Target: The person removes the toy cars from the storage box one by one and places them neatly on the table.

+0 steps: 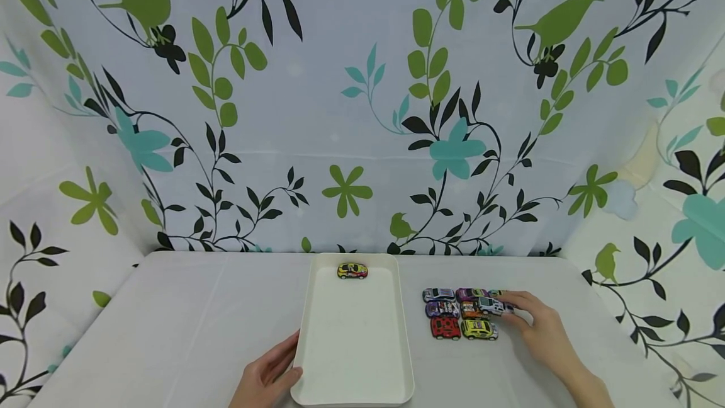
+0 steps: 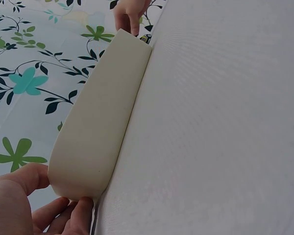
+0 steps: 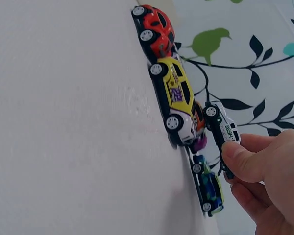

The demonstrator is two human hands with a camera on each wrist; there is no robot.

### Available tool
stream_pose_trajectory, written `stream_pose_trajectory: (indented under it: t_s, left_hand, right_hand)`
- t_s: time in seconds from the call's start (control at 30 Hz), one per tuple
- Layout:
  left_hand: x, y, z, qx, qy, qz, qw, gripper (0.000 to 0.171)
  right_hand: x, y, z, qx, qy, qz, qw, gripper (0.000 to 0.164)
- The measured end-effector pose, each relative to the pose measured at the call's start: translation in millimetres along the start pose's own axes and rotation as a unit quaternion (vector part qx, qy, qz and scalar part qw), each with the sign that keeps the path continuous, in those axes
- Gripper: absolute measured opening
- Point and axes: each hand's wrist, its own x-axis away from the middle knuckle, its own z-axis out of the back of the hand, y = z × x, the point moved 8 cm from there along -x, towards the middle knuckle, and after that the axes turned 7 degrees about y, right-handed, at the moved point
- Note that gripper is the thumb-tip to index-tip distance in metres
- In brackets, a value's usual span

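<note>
My right hand (image 1: 538,326) pinches a white-and-black toy car (image 3: 223,125) between thumb and fingers. In the right wrist view that car is raised beside a yellow toy car (image 3: 175,93) and above a blue-green toy car (image 3: 206,183). A red toy car (image 1: 445,328) stands at the near left of the parked group. My left hand (image 1: 269,373) grips the near left side of a white tray (image 1: 351,400), its thumb at the rim. At the tray's far end sits a yellow-and-red toy car (image 1: 352,271).
Several other toy cars stand close together right of the tray, among them a silver one (image 1: 438,294) and a purple-blue one (image 1: 442,310). A white cloth covers the table (image 1: 187,320). Behind it hangs a leaf-and-bird patterned curtain (image 1: 317,112).
</note>
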Motion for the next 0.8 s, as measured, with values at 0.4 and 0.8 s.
stream_pose_trajectory:
  t_s: [0.4, 0.8]
  left_hand:
    - [-0.2, -2.5, 0.0, -0.002, -0.001, 0.019, 0.9998, 0.068]
    - [0.1, -3.9, -0.4, 0.002, 0.002, 0.02, 0.9998, 0.068]
  right_hand:
    - [12, 36, 5, 0.003, -0.001, -0.052, 0.999, 0.032]
    - [21, 46, -2, -0.022, 0.015, -0.058, 0.998, 0.033]
